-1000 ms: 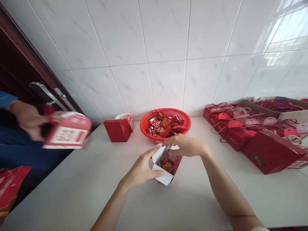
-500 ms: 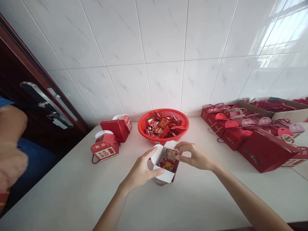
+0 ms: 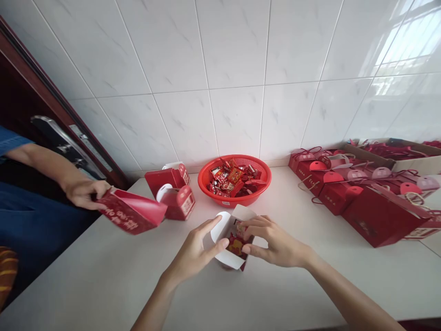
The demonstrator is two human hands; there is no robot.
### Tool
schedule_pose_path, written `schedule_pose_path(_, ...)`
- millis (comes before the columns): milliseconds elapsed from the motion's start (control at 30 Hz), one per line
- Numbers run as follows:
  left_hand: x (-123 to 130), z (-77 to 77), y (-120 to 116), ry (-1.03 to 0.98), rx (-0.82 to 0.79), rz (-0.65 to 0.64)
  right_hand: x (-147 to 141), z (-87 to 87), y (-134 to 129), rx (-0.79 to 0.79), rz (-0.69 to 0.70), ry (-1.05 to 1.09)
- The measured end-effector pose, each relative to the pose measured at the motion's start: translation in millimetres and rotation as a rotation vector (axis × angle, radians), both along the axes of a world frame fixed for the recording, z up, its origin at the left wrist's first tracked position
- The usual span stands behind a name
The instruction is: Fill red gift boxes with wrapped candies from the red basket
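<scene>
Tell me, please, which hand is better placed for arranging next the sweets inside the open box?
Probably your right hand: it reaches into the open box, over the wrapped sweets, while your left hand rests at the white flaps.

1. Bare white countertop gives room left of the left hand; beyond, a co-worker's hand holds a red carton across the path.
2. Two red boxes block the ground behind that carton.
3. Raised flaps and the right hand crowd the mouth of the open box.
4. A red basket bars the route straight back.
5. An open lane separates basket and packed cartons at right.
</scene>
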State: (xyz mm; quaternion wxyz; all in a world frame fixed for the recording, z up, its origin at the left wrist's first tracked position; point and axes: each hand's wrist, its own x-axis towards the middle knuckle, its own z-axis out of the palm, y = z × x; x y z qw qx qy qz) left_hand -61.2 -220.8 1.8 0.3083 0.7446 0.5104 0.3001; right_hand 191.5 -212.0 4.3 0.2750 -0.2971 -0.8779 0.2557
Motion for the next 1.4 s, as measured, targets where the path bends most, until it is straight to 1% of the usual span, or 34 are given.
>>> schedule_pose_path(100, -5, 0.1, 3, -0.051, -0.030, -0.018, -2, 0.0, 6, -0.049, -0.086, 0.155)
schedule_pose_path(200, -9, -1.1, 12, -0.094, -0.050, -0.068, -3, -5.3, 16, -0.190, -0.189, 0.296)
schedule_pose_path(267, -8, -3.9, 19, -0.097, -0.030, -0.060, -3, -10.8, 22, -0.243, -0.280, 0.360)
schedule_pose_path(333, -6, -8.5, 26, -0.097, 0.000, -0.005, -2, -15.6, 27, -0.215, -0.381, 0.414)
schedule_pose_path(400, -2, -14.5, 31, -0.104, 0.017, 0.052, 0, -18.2, 29, -0.172, -0.433, 0.434)
schedule_pose_path(467, 1, -21.2, 34, -0.119, 0.034, 0.080, 1, -19.0, 28, -0.184, -0.383, 0.424)
schedule_pose_path(567, 5, -30.7, 36, -0.160, 0.085, 0.071, 1, -19.6, 24, -0.273, -0.214, 0.385)
schedule_pose_path(600, 7, -33.4, 36, -0.174, 0.106, 0.064, 0, -20.0, 22, -0.297, -0.183, 0.359)
schedule_pose_path(667, 9, -37.3, 36, -0.205, 0.137, 0.048, -1, -21.1, 20, -0.314, -0.175, 0.299)
schedule_pose_path(733, 11, -39.2, 36, -0.235, 0.153, 0.035, -2, -22.4, 19, -0.293, -0.183, 0.256)
schedule_pose_path(867, 13, -38.8, 38, -0.233, 0.180, 0.008, -3, -27.7, 22, -0.232, -0.153, 0.266)
schedule_pose_path(1000, 16, -39.2, 38, -0.206, 0.179, -0.033, -7, -40.6, 29, -0.209, -0.228, 0.368)
schedule_pose_path(1167, 21, -41.6, 34, -0.315, 0.045, -0.063, -18, -57.6, 31, -0.233, -0.325, 0.434)
schedule_pose_path(1300, 25, -40.9, 33, -0.302, 0.055, -0.110, -21, -63.7, 31, -0.235, -0.348, 0.433)
schedule_pose_path(1400, 25, -41.2, 38, -0.272, 0.052, -0.113, -18, -66.9, 35, -0.229, -0.387, 0.427)
